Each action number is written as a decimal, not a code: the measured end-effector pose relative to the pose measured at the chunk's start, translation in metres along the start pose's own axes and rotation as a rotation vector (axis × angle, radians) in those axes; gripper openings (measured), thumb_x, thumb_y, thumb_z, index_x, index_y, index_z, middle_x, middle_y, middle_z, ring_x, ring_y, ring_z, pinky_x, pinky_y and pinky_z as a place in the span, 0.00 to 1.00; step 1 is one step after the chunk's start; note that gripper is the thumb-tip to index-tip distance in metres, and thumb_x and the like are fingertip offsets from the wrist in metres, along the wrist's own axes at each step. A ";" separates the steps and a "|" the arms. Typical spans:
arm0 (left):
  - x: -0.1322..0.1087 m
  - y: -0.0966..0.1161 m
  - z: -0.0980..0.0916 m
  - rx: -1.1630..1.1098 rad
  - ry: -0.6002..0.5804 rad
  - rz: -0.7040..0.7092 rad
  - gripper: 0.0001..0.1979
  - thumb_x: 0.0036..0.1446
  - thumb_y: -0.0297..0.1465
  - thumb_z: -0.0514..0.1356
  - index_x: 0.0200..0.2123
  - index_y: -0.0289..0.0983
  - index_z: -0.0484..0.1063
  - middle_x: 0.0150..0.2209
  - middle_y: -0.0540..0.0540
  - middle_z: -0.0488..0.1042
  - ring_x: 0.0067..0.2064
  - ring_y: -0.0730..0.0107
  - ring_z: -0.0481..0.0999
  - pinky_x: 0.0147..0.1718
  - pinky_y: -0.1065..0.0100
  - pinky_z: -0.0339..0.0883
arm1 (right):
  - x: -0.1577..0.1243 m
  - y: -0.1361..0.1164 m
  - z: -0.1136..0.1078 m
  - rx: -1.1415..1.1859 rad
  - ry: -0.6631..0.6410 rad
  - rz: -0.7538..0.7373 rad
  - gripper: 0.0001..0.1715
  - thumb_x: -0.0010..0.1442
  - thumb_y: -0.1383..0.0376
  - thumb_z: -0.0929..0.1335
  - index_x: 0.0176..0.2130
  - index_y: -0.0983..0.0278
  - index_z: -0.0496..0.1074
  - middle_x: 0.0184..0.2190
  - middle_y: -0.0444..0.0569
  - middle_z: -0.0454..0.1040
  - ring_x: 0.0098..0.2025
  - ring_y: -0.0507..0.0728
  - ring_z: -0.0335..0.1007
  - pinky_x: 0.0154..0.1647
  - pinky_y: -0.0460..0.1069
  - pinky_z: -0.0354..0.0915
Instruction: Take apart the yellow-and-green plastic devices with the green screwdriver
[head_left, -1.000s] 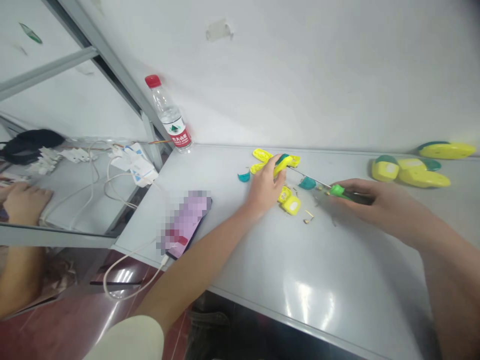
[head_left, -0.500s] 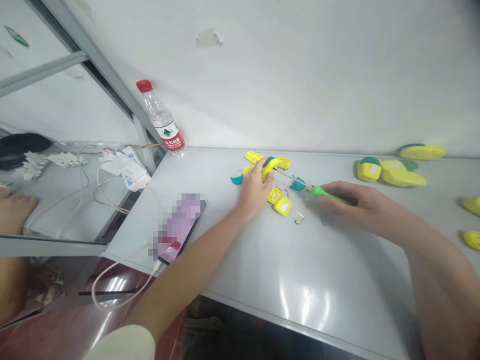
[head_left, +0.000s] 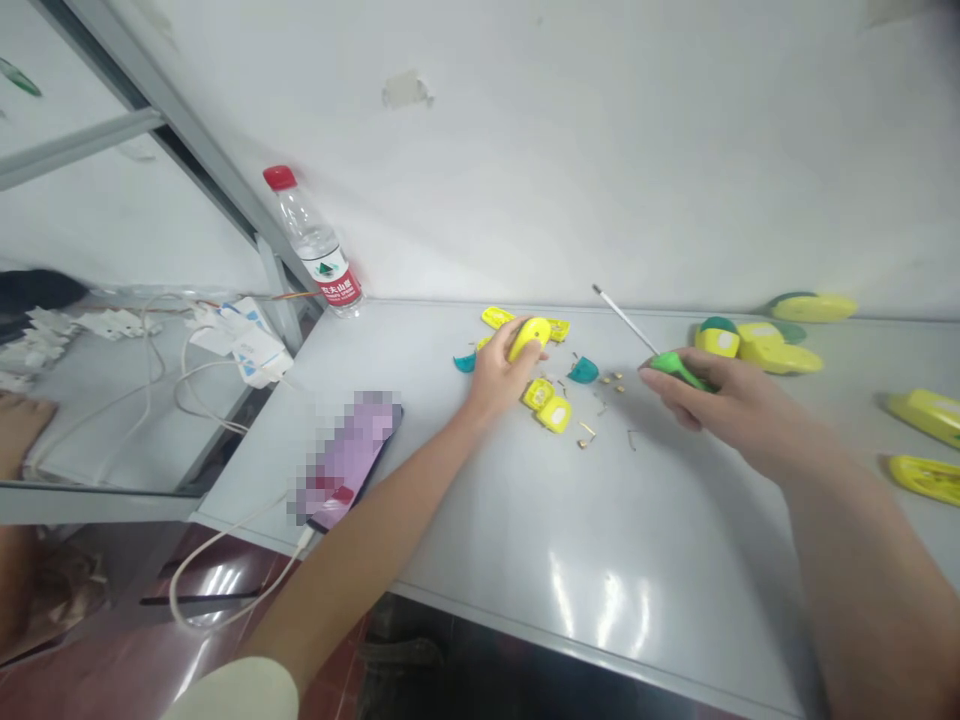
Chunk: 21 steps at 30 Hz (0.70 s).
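My left hand is closed around a yellow plastic case, held just over the grey tabletop. In my right hand is a screwdriver with a green handle; its shaft points up and left, apart from the case. Below my left hand lie open yellow shell pieces, one bearing a white patch. A teal cover piece rests between my hands, and another teal piece is left of my left hand. Small brass-coloured parts and bits of metal are scattered nearby.
More yellow and teal cases lie by the wall at the right, with further yellow pieces at the right edge. A water bottle stands at back left. A phone with a white cable lies at front left.
The screwdriver has come away from the yellow case, its tip now raised toward the wall. My left hand has turned the case so that its yellow face shows.
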<state>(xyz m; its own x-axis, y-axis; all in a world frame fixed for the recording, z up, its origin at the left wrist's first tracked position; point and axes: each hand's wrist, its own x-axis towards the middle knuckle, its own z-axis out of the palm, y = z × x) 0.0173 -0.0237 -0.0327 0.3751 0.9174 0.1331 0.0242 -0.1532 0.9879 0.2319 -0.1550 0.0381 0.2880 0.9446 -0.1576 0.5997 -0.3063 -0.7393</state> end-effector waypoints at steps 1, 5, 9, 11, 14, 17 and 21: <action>0.000 0.002 -0.001 -0.033 -0.035 -0.009 0.22 0.67 0.37 0.59 0.61 0.38 0.69 0.54 0.40 0.80 0.41 0.69 0.84 0.46 0.66 0.77 | 0.000 -0.001 0.002 0.035 0.036 0.024 0.30 0.60 0.36 0.69 0.29 0.58 0.67 0.19 0.42 0.64 0.23 0.54 0.58 0.23 0.51 0.56; -0.006 0.011 -0.003 -0.013 -0.176 0.064 0.23 0.65 0.37 0.60 0.61 0.39 0.71 0.57 0.39 0.78 0.43 0.68 0.83 0.46 0.67 0.77 | 0.002 -0.004 0.017 0.288 0.070 -0.026 0.27 0.56 0.40 0.74 0.37 0.59 0.73 0.25 0.42 0.67 0.25 0.52 0.60 0.23 0.49 0.59; -0.017 0.021 -0.001 0.155 -0.380 0.196 0.23 0.64 0.37 0.61 0.62 0.42 0.72 0.59 0.42 0.78 0.55 0.60 0.80 0.53 0.63 0.75 | 0.003 -0.007 0.032 0.442 0.021 -0.146 0.31 0.55 0.44 0.77 0.50 0.59 0.77 0.33 0.44 0.68 0.30 0.54 0.67 0.24 0.48 0.60; -0.022 0.024 0.001 0.196 -0.440 0.166 0.25 0.64 0.38 0.62 0.64 0.44 0.69 0.53 0.43 0.81 0.50 0.62 0.82 0.49 0.64 0.76 | 0.003 -0.008 0.034 0.451 0.022 -0.173 0.31 0.54 0.45 0.78 0.50 0.60 0.77 0.32 0.43 0.68 0.30 0.53 0.67 0.25 0.48 0.61; -0.026 0.025 0.003 0.195 -0.475 0.134 0.25 0.65 0.42 0.61 0.63 0.44 0.67 0.47 0.45 0.83 0.44 0.64 0.83 0.44 0.66 0.75 | 0.003 -0.008 0.034 0.429 0.028 -0.160 0.29 0.54 0.46 0.78 0.47 0.61 0.77 0.32 0.43 0.70 0.27 0.51 0.63 0.25 0.49 0.61; -0.026 0.023 0.003 0.204 -0.448 0.155 0.23 0.66 0.43 0.61 0.61 0.43 0.68 0.52 0.43 0.82 0.51 0.62 0.82 0.49 0.65 0.74 | 0.003 -0.008 0.032 0.419 0.018 -0.130 0.27 0.54 0.45 0.77 0.42 0.61 0.75 0.33 0.45 0.74 0.27 0.52 0.66 0.26 0.50 0.64; -0.024 0.023 0.004 0.209 -0.439 0.193 0.21 0.66 0.40 0.61 0.61 0.43 0.71 0.59 0.43 0.78 0.62 0.60 0.76 0.59 0.63 0.70 | 0.003 -0.009 0.032 0.471 0.034 -0.131 0.24 0.52 0.50 0.79 0.41 0.59 0.73 0.30 0.42 0.71 0.31 0.57 0.74 0.27 0.51 0.65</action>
<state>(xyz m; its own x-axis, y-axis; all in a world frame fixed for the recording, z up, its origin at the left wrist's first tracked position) 0.0128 -0.0504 -0.0138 0.7430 0.6316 0.2213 0.0839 -0.4160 0.9055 0.2035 -0.1451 0.0233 0.2616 0.9648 -0.0281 0.2314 -0.0909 -0.9686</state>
